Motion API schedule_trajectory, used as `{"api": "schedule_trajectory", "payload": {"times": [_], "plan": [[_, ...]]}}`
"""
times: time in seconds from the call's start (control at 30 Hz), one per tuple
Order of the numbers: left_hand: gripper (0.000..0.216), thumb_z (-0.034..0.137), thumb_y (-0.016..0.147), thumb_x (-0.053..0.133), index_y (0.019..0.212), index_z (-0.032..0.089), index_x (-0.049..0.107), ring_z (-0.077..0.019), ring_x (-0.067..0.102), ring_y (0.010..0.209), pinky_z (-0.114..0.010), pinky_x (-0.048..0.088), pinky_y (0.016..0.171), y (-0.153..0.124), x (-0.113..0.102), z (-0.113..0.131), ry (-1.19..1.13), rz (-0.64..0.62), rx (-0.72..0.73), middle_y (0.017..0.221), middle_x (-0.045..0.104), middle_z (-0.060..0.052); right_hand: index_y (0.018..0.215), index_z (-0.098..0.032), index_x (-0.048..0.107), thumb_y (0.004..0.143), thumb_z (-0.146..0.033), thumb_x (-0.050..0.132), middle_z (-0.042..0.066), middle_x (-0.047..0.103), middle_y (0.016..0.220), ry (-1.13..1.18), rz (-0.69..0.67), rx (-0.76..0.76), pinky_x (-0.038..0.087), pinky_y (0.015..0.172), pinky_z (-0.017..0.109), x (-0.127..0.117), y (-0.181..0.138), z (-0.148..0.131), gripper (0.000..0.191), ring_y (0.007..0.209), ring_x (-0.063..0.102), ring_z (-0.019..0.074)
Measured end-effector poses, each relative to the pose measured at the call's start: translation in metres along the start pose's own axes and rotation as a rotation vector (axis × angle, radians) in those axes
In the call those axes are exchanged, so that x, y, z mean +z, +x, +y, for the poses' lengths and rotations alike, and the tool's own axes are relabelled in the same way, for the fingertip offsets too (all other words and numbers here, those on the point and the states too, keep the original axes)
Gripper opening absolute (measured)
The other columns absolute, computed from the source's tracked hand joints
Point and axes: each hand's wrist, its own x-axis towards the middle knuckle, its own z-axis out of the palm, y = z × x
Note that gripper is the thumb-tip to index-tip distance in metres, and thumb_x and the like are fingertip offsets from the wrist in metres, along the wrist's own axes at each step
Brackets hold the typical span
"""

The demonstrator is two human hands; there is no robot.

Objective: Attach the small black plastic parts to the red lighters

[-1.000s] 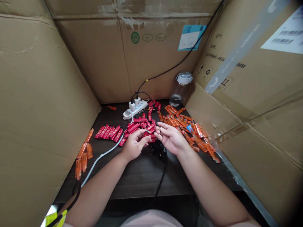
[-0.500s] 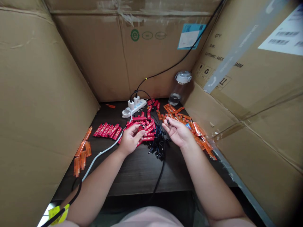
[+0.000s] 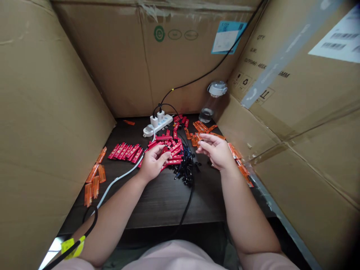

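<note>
My left hand (image 3: 153,163) is closed round a red lighter (image 3: 165,150), with its upper end showing between thumb and fingers. Beneath and beyond it lies a heap of red lighters (image 3: 176,152), while several more form a slanted row (image 3: 125,152) to its left. Raised to the right of the heap, my right hand (image 3: 215,150) pinches a small black part, mostly hidden by the fingertips. A pile of small black parts (image 3: 185,168) lies between the two hands. Orange translucent lighters (image 3: 201,127) are spread behind and beside my right hand.
A white power strip (image 3: 159,125) with plugs stands at the back, joined to a pale cable (image 3: 120,178). A clear water bottle (image 3: 208,107) is at the back right. More orange lighters (image 3: 92,174) lie at the left edge. Cardboard walls (image 3: 112,63) enclose the dark table (image 3: 160,206).
My right hand has turned, bringing its thumb and fingers closer together round the small black part. My left hand keeps the red lighter. The whole view has shifted slightly.
</note>
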Motion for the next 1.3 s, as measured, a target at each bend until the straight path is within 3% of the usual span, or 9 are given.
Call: {"api": "schedule_trajectory", "payload": {"times": [0.1,0.27,0.37,0.47,0.73,1.0,1.17,1.3], "plan": [[0.031,0.040,0.075,0.069,0.089,0.014,0.061,-0.0097,0.057,0.055,-0.023,0.048,0.054,0.000,0.001,0.001,0.012,-0.004,0.007,0.072,0.067,-0.002,0.093,-0.012,0.068,0.066,-0.027,0.077,0.000,0.065,0.059,-0.276,-0.057,0.027,0.057,0.058,0.028,-0.007,0.001,0.000,0.032,0.053,0.064,0.0129],[0.030,0.040,0.076,0.069,0.090,0.014,0.061,-0.0097,0.057,0.055,-0.022,0.048,0.054,0.000,0.001,-0.002,0.022,-0.012,0.021,0.071,0.066,-0.002,0.090,-0.013,0.071,0.079,-0.015,0.060,0.005,0.070,0.068,-0.841,-0.174,0.065,0.050,0.060,0.026,-0.017,0.002,0.000,0.016,0.059,0.065,0.0147],[0.031,0.040,0.076,0.068,0.093,0.015,0.062,-0.0103,0.057,0.055,-0.023,0.048,0.053,0.002,0.000,-0.007,0.027,-0.013,0.014,0.071,0.066,-0.001,0.084,-0.016,0.073,0.075,-0.013,0.063,0.006,0.072,0.077,-1.216,-0.379,0.089,0.046,0.063,0.025,-0.025,0.002,0.000,0.014,0.069,0.064,0.0165],[0.031,0.040,0.077,0.068,0.094,0.015,0.062,-0.0105,0.057,0.054,-0.024,0.049,0.053,0.003,-0.001,-0.011,0.027,-0.018,0.004,0.071,0.066,-0.001,0.091,-0.019,0.074,0.069,-0.017,0.069,0.006,0.072,0.087,-1.392,-0.475,0.144,0.044,0.064,0.025,-0.030,0.002,0.003,0.023,0.076,0.064,0.0185],[0.030,0.040,0.078,0.067,0.093,0.015,0.063,-0.0104,0.057,0.057,-0.023,0.048,0.055,0.000,-0.001,-0.011,0.058,-0.043,0.021,0.072,0.065,-0.002,0.096,-0.021,0.074,0.069,-0.016,0.067,0.006,0.071,0.081,-1.466,-0.470,0.201,0.039,0.057,0.025,-0.022,0.001,0.006,0.028,0.066,0.061,0.0168],[0.032,0.040,0.077,0.068,0.097,0.015,0.063,-0.0132,0.061,0.065,-0.024,0.050,0.060,0.000,0.001,-0.011,0.071,-0.037,0.035,0.075,0.066,-0.003,0.087,-0.021,0.075,0.069,-0.015,0.069,0.004,0.070,0.077,-1.479,-0.450,0.188,0.039,0.057,0.024,-0.017,0.000,0.006,0.019,0.063,0.060,0.0152],[0.028,0.036,0.077,0.068,0.093,0.014,0.062,-0.0100,0.057,0.058,-0.023,0.049,0.057,0.000,0.002,-0.008,0.038,-0.056,0.009,0.072,0.065,-0.002,0.081,-0.020,0.074,0.070,-0.014,0.067,0.005,0.070,0.075,-1.476,-0.446,0.160,0.039,0.057,0.025,-0.021,0.002,0.009,0.014,0.064,0.061,0.0166],[0.029,0.034,0.073,0.071,0.090,0.015,0.057,-0.0067,0.051,0.050,-0.019,0.043,0.047,-0.003,0.007,-0.005,-0.069,-0.046,-0.070,0.066,0.059,0.002,0.080,-0.018,0.073,0.074,-0.013,0.064,0.006,0.072,0.081,-1.437,-0.431,0.071,0.043,0.068,0.027,-0.025,0.003,0.001,0.012,0.076,0.063,0.0188]]}}
